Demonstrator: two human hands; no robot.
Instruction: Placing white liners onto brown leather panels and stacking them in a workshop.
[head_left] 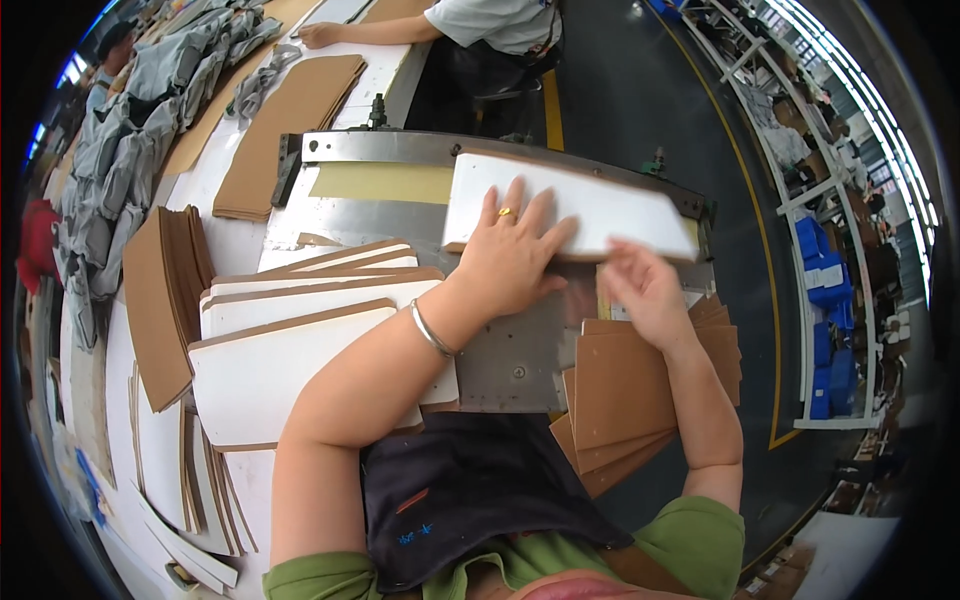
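On the steel machine bed lies a long white card panel with a brown underside, slightly blurred at its right end. Her left hand presses flat and open on it; the right hand, at its four o'clock edge, grips nothing I can make out. At nine o'clock white panels fan out; at four o'clock brown boards pile up.
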